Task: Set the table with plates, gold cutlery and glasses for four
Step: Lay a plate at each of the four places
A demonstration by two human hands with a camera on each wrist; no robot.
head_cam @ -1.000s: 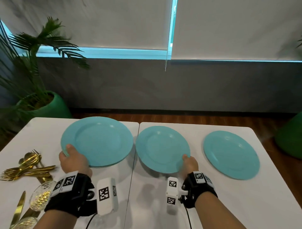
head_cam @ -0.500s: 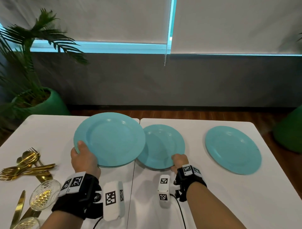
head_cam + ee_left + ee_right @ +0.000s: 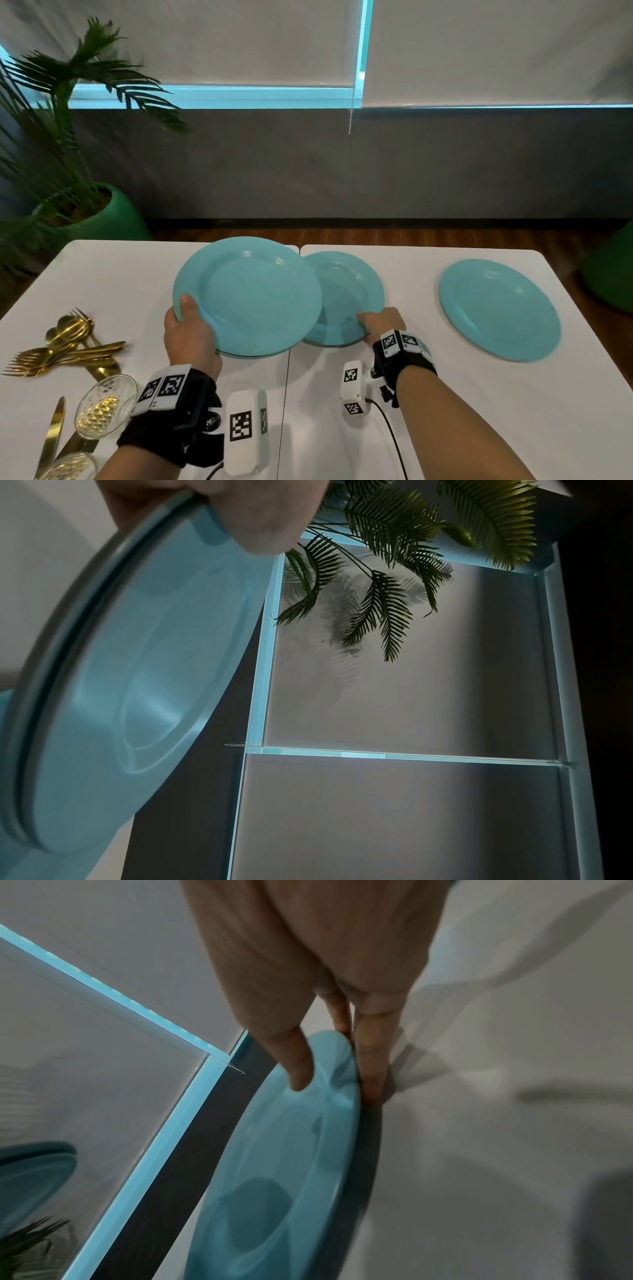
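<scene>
My left hand (image 3: 186, 325) grips a stack of two turquoise plates (image 3: 250, 294) by the near-left rim, thumb on top, raised above the table; the doubled rim of the plate stack (image 3: 103, 683) shows in the left wrist view. My right hand (image 3: 373, 323) pinches the near rim of a single turquoise plate (image 3: 349, 291), thumb above and fingers under; that single plate (image 3: 291, 1164) is tilted. The stack overlaps the single plate's left side. A third plate (image 3: 498, 308) lies flat at the right. Gold cutlery (image 3: 65, 353) and patterned glasses (image 3: 102, 406) sit at the left.
Two white tables (image 3: 445, 411) meet at a seam in the middle. A potted palm (image 3: 68, 171) in a green pot stands off the far-left corner, and another green pot (image 3: 613, 270) stands on the floor at the right. A gold knife (image 3: 51, 435) lies near the front left edge.
My left hand has carried the plate stack to the right until it overlaps the single plate. My right hand has drawn that plate leftward and lifted its near rim.
</scene>
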